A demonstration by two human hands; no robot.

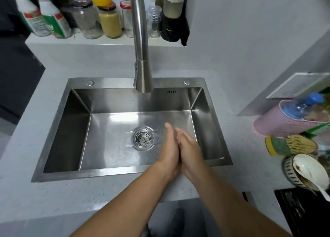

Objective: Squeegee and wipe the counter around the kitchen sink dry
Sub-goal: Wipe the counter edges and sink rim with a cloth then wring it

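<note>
The steel sink (53,129) is set into a pale grey speckled counter (89,194). My left hand (169,151) and my right hand (190,152) are pressed palm to palm over the right part of the basin, just right of the drain strainer (143,138). The fingers are straight and point away from me. I see nothing held in either hand, though the gap between the palms is hidden. The faucet (142,58) curves over the back of the basin with no water running. No squeegee is in view.
A ledge behind the sink holds jars (109,20), bottles (44,22) and a black cloth (174,31). On the counter to the right stand a pink holder with a blue bottle (278,120), a green-yellow sponge (278,145) and a bowl with a spoon (303,170). A black stove (303,213) is at bottom right.
</note>
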